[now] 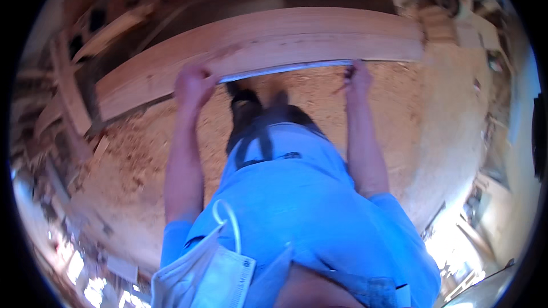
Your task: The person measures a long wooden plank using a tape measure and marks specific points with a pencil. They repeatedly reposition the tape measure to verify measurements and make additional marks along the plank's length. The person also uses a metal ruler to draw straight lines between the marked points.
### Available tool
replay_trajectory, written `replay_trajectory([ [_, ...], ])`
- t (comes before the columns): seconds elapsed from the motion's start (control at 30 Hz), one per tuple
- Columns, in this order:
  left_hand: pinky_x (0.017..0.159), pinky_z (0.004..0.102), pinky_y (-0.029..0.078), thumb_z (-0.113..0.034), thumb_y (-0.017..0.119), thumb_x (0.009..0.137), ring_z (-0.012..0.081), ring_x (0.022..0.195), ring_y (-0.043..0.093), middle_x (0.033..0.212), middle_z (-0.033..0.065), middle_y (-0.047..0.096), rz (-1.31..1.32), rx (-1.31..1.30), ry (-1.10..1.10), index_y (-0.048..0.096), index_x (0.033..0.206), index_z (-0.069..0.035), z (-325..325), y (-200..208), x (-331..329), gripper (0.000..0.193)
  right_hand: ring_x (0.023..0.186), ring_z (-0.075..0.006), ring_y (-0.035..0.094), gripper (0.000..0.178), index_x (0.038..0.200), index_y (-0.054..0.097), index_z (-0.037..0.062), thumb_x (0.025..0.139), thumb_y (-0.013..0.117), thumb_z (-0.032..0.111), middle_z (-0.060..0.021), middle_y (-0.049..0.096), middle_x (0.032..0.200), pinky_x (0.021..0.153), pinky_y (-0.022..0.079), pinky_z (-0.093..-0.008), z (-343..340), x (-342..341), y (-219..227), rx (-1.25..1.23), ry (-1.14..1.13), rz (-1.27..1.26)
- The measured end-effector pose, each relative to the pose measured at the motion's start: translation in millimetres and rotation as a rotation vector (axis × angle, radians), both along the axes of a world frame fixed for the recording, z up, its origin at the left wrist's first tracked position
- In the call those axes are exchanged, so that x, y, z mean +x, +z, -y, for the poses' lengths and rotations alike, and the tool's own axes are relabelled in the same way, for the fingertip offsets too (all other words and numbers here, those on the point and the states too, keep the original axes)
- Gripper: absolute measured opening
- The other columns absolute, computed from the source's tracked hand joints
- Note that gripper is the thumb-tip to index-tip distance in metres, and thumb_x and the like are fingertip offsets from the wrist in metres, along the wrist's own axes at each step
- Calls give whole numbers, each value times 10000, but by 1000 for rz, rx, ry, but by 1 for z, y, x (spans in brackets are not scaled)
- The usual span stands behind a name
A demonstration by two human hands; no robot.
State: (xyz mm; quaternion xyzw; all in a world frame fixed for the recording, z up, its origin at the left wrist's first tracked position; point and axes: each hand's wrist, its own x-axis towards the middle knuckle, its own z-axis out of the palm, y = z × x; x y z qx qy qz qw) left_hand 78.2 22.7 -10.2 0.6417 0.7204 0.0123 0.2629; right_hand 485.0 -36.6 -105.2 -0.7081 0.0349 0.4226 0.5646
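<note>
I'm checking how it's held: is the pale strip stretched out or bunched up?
Stretched out: the strip runs in one line between the left hand and right hand, along the near edge of the board.

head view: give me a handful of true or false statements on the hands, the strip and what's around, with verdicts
1. The left hand and right hand are at opposite ends of the thin pale strip. True.
2. The wooden board stands upright on its end. False: it runs lengthwise across the picture.
3. The strip runs along the board's edge nearest the person. True.
4. Both hands wear thick gloves. False: they are bare.
5. The white mask shows at the picture's lower right. False: it is at the lower left.
6. The shirt is blue. True.
</note>
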Motion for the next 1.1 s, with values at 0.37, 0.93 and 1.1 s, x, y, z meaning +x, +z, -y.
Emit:
replay_trajectory([
  [0.37,823,442,529,-359,821,748,346,953,684,1006,160,702,-56,73,11,723,920,-48,2,-7,0,369,503,-144,573,99,816,603,64,864,666,122,-67,610,660,380,346,-250,1,-15,23,114,-11,-61],
  [0.93,764,413,520,-254,831,783,284,800,651,850,125,667,142,376,-53,696,847,-15,37,-43,-18,282,485,-135,543,146,824,600,54,884,692,151,-61,592,658,386,324,-246,7,-34,44,221,70,-131],
  [1.1,722,341,522,-205,852,780,203,770,636,834,87,666,429,375,68,690,863,-12,75,-65,2,265,562,-111,548,224,864,667,37,922,702,251,-40,616,684,501,414,-272,13,-80,82,247,492,-20],
])
